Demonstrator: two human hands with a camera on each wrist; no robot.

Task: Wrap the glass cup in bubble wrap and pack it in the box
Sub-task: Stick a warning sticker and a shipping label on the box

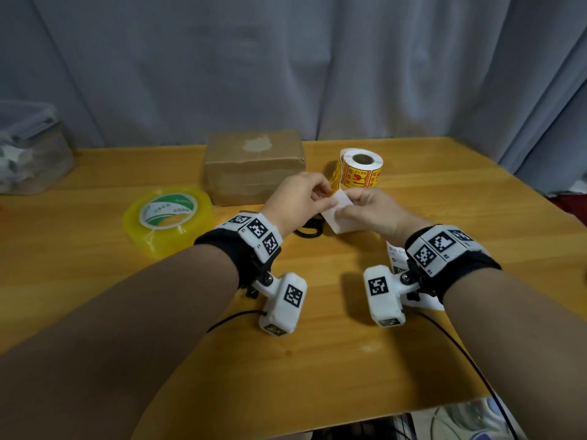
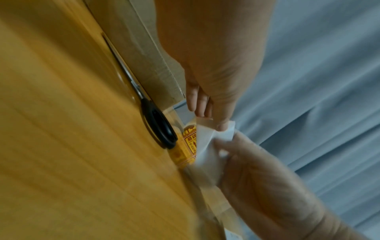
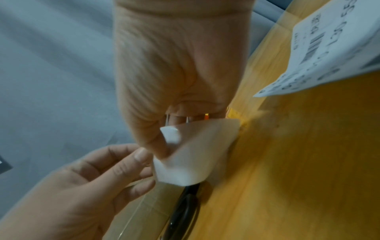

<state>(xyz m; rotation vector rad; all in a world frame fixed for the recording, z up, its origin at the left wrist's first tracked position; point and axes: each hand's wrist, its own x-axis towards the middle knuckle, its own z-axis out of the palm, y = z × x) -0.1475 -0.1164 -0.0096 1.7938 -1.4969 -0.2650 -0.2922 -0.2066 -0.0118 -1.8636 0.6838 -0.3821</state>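
Observation:
The brown cardboard box (image 1: 254, 163) stands with its flaps down at the back of the wooden table (image 1: 317, 360); its side also shows in the left wrist view (image 2: 139, 53). No glass cup or bubble wrap is in sight. Just in front of the box, both hands hold a small white paper piece (image 1: 341, 214) above the table. My left hand (image 1: 324, 198) pinches its upper left edge (image 2: 207, 146). My right hand (image 1: 346, 211) pinches a bent corner of the paper (image 3: 195, 154) with the thumb. A yellow printed sticker (image 2: 190, 144) shows behind the paper.
A roll of yellow stickers (image 1: 360, 168) stands right of the box. A yellow tape roll (image 1: 168, 214) lies at the left. Black-handled scissors (image 1: 309, 230) lie under the hands. A printed shipping label (image 1: 395, 255) lies beneath my right wrist. A clear plastic container (image 1: 28, 150) sits far left.

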